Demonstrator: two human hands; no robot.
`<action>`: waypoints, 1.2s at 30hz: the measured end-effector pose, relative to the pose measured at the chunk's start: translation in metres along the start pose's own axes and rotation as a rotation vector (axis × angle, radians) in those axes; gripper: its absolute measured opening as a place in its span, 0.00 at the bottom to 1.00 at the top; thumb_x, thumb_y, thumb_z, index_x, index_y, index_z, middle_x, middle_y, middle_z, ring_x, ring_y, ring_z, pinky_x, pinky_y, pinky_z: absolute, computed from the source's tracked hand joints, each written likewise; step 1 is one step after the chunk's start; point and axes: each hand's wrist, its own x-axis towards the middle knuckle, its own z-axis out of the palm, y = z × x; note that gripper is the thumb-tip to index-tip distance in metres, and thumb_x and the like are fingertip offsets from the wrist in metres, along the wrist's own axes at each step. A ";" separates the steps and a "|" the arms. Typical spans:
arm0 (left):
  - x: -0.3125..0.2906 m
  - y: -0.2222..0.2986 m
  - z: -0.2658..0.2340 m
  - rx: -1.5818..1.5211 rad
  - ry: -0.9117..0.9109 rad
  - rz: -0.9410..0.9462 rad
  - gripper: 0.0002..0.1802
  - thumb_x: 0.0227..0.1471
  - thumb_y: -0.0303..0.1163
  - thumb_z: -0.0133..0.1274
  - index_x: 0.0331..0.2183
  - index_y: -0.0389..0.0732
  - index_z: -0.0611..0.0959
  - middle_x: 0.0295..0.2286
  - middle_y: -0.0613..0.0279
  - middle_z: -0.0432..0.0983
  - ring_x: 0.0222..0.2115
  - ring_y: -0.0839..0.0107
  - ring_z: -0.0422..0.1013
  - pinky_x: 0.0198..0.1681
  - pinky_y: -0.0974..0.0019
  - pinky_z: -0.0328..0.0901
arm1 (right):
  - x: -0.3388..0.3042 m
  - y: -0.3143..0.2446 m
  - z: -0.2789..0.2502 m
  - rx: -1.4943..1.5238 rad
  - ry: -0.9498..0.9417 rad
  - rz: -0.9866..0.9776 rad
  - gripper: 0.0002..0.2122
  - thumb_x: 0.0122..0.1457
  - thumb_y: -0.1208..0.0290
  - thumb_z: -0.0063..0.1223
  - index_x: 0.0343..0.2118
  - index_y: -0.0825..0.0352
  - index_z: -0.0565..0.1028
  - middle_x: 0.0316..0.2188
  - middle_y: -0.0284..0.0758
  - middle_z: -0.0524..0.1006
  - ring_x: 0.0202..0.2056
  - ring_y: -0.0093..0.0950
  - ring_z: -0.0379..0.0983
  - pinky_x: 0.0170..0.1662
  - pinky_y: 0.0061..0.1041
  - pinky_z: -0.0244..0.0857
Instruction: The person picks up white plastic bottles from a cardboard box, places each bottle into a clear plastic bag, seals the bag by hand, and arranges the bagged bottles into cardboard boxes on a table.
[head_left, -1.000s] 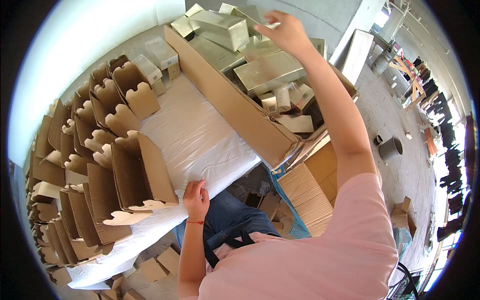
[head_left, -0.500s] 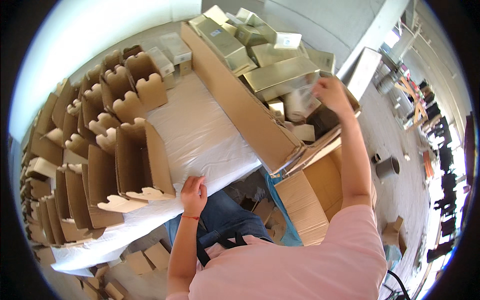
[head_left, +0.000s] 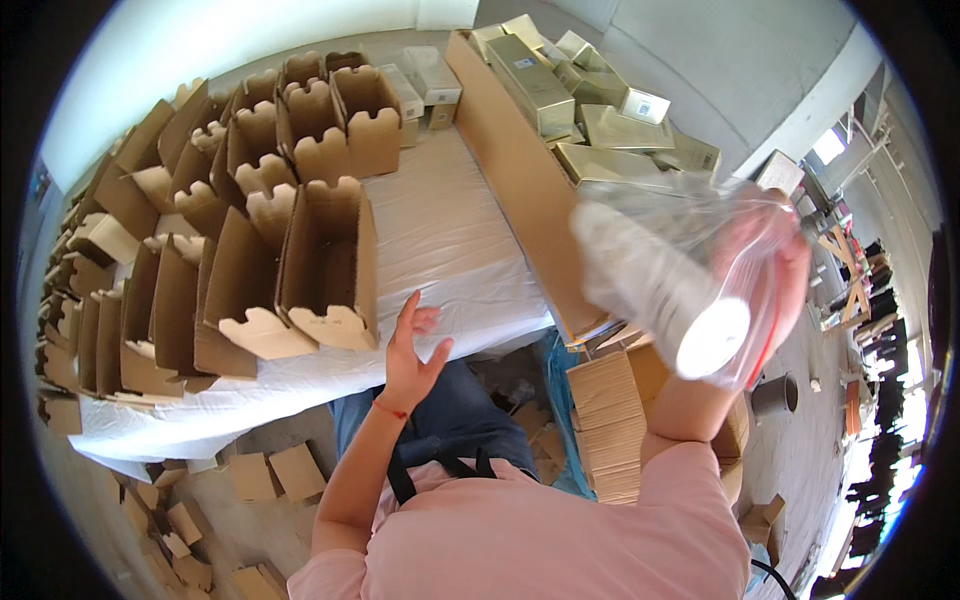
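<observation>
Clear plastic bag in right hand above white-sheeted table, concrete floor.

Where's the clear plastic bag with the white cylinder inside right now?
In the head view the clear plastic bag is on the right, raised in the right hand, in front of the long cardboard carton of gold boxes.

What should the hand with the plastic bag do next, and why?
Probably bring the clear plastic bag down toward the nearest open cardboard box. The right hand holds it up in the air, away from the white-covered table, while the left hand waits open at the table's edge beside that box.
</observation>
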 end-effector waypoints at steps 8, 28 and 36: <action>-0.011 0.110 -0.056 0.055 0.147 0.169 0.54 0.26 0.36 0.71 0.55 0.35 0.60 0.52 0.47 0.61 0.53 0.54 0.58 0.55 0.57 0.54 | -0.081 0.152 0.054 0.229 -0.243 0.563 0.07 0.58 0.72 0.46 0.33 0.70 0.71 0.32 0.44 0.75 0.34 0.35 0.76 0.35 0.30 0.72; -0.002 0.101 -0.077 -0.779 0.018 -0.419 0.31 0.61 0.51 0.28 0.54 0.36 0.63 0.39 0.56 0.73 0.33 0.72 0.72 0.40 0.69 0.67 | -0.073 0.184 0.058 -0.285 -0.626 0.149 0.07 0.48 0.78 0.58 0.31 0.70 0.75 0.43 0.40 0.72 0.42 0.27 0.70 0.45 0.25 0.62; 0.013 0.083 -0.071 -1.033 -0.100 -0.729 0.26 0.61 0.46 0.30 0.49 0.37 0.68 0.37 0.54 0.73 0.33 0.64 0.72 0.32 0.63 0.71 | -0.010 0.161 0.066 -0.535 -1.119 0.114 0.12 0.48 0.76 0.57 0.38 0.65 0.77 0.36 0.33 0.76 0.36 0.24 0.69 0.40 0.23 0.62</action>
